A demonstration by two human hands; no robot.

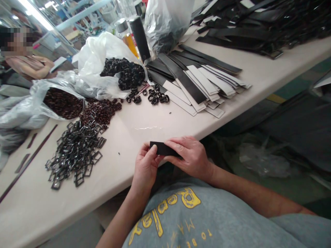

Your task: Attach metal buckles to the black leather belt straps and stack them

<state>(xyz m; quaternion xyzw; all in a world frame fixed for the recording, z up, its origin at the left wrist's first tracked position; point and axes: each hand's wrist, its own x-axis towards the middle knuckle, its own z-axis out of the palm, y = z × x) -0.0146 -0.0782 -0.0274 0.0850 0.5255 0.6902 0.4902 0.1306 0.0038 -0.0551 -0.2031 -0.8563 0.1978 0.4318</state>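
A short black strip (163, 148) is held between both hands just off the table's front edge. My left hand (147, 162) pinches its left end, with the thumb on top. On the other side, my right hand (190, 155) is closed over the strip's right part, fingers lying along it and hiding that end. Beyond the hands, on the pale table (129, 137), lies a pile of black strips with white backing (191, 82). Small black loops (156, 94) are scattered to its left. A heap of dark metal buckles (74, 148) sits at the left.
Plastic bags hold black loops (124, 72) and brown loops (62, 103). Behind them stand a black bottle (140, 38) and a clear bottle with amber liquid (126, 36). Finished-looking black belts (258, 31) pile up at the back right. Another person (28, 65) sits at the far left.
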